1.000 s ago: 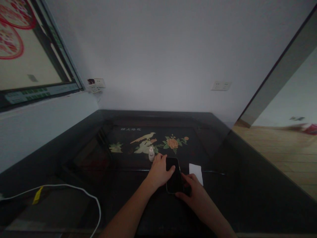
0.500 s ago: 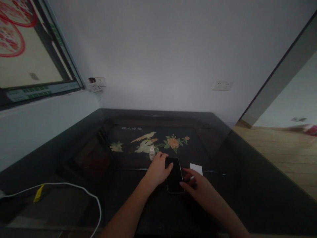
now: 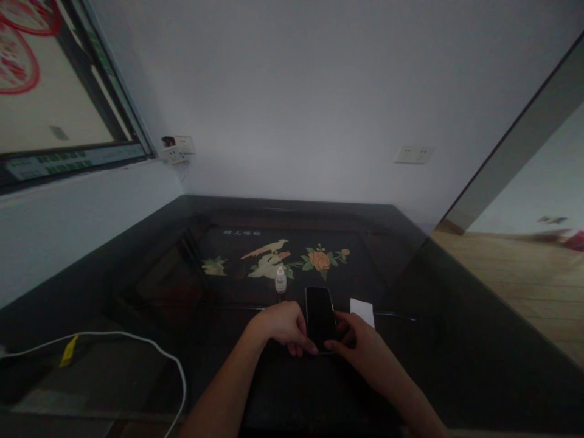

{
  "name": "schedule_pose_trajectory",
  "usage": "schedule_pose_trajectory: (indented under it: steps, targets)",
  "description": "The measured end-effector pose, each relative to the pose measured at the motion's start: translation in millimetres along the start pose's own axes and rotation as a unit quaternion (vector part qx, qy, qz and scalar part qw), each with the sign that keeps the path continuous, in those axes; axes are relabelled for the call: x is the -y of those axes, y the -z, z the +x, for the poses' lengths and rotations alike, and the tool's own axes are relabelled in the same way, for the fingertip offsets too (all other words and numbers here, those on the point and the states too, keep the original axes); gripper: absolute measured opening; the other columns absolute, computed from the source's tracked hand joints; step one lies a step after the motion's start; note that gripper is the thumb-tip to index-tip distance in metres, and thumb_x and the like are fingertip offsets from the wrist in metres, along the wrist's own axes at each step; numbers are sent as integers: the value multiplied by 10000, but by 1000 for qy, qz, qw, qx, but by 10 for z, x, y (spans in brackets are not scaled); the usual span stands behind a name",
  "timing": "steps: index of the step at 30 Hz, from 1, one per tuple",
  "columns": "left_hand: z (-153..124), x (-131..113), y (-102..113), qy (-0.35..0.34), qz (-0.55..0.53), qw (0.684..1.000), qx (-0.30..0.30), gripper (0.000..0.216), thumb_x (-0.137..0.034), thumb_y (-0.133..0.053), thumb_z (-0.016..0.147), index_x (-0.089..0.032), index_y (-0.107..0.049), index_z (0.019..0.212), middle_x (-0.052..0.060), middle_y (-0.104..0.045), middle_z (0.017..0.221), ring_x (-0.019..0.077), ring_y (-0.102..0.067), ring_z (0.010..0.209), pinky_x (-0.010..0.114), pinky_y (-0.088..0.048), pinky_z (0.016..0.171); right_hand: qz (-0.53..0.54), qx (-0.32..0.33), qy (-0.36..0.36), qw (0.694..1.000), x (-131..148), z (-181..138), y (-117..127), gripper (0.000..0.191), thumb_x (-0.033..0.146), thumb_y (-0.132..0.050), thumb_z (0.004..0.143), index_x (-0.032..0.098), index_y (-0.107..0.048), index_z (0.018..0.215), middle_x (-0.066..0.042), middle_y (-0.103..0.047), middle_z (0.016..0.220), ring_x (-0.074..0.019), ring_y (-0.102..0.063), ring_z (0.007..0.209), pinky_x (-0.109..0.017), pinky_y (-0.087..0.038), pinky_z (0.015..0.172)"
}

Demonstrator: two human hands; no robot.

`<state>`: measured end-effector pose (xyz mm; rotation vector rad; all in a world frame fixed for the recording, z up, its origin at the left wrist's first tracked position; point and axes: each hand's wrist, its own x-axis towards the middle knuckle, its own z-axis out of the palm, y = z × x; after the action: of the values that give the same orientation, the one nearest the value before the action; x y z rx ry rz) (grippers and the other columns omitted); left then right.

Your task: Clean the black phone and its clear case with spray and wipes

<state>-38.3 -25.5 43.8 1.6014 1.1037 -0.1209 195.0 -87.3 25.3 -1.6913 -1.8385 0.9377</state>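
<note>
A black phone (image 3: pixel 320 313) lies flat, screen dark, on the dark glass-topped table (image 3: pixel 410 340). My left hand (image 3: pixel 279 326) is at its near left corner, fingers curled with the tips against the phone's edge. On the other side, my right hand (image 3: pixel 360 344) has its thumb and fingers closed on the near right edge. A small white dropper bottle (image 3: pixel 280 280) stands just beyond the left hand. A white folded wipe (image 3: pixel 363 309) lies right of the phone, partly behind my right hand.
A bird-and-flower inlay (image 3: pixel 278 260) shows under the glass. A white cable with a yellow tag (image 3: pixel 114 340) loops across the near left of the table. Wall sockets (image 3: pixel 177 149) sit in the left corner, a window (image 3: pixel 50 103) on the left, wooden floor (image 3: pixel 515 280) to the right.
My left hand slid back from the phone's far left side to its near left corner and curled. My right hand stayed at the near right edge.
</note>
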Motion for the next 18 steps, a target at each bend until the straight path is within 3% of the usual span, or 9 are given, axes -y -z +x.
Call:
schedule_pose_trajectory:
  steps: [13,18]
  targets:
    - [125,92,23,30,-56,997,37,417,-576,-897,559,-217,-782,738,26,-761,734,156,-711,687,219,-462,584,-3,-9,17,1000,-51,-5,-34,570,332,-792,779,218,-623,1311,-67,-681,1047,-201,-650,808,-320,-524,733]
    - [93,61,31,31,-48,998,40,417,-582,-887,577,-209,-765,716,33,-763,747,167,-720,697,229,-471,591,39,-34,18,999,-113,75,96,401,435,-669,875,205,-671,1203,-66,-722,940,-214,-685,777,-338,-546,722]
